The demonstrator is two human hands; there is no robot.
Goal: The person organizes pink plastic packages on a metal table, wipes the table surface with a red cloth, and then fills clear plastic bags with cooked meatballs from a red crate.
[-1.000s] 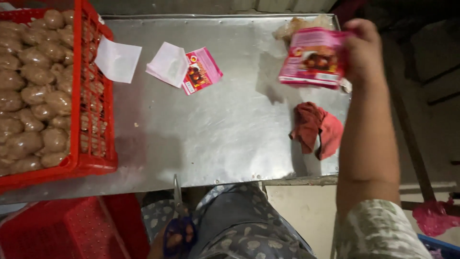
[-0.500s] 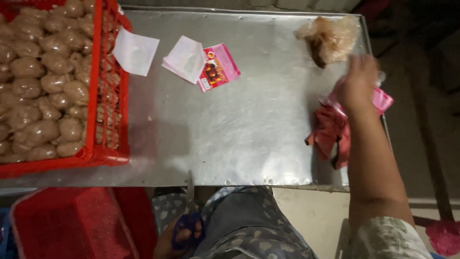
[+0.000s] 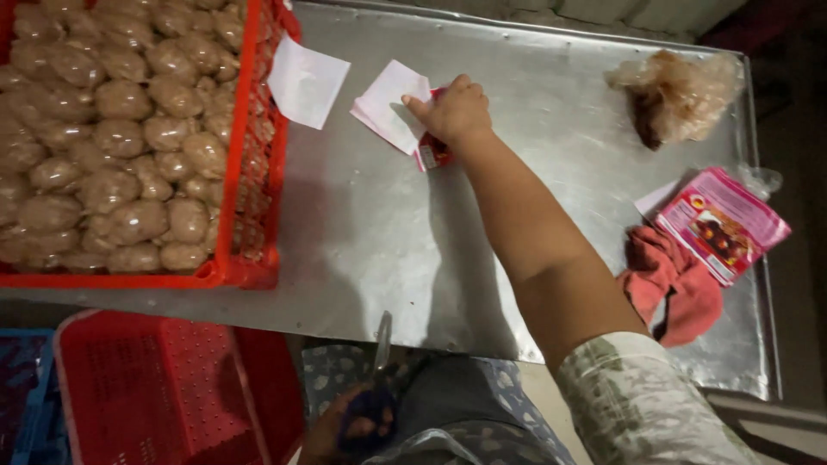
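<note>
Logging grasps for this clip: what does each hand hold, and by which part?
The left hand grips scissors by their dark handles, blades up. The right hand presses on a pink packet beside white papers; a grip cannot be told.

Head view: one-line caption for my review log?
Right hand presses on paper labels on steel table; left hand holds scissors in lap.

A red plastic mesh crate (image 3: pixel 233 215) heaped with brown bagged lumps (image 3: pixel 121 129) stands on the bare steel surface (image 3: pixel 362 232). A crumpled clear plastic bag (image 3: pixel 676 90), a pink printed packet (image 3: pixel 722 222) and a red cloth (image 3: pixel 672 284) lie along its far side. An empty red crate (image 3: pixel 146 396) sits below.
</note>
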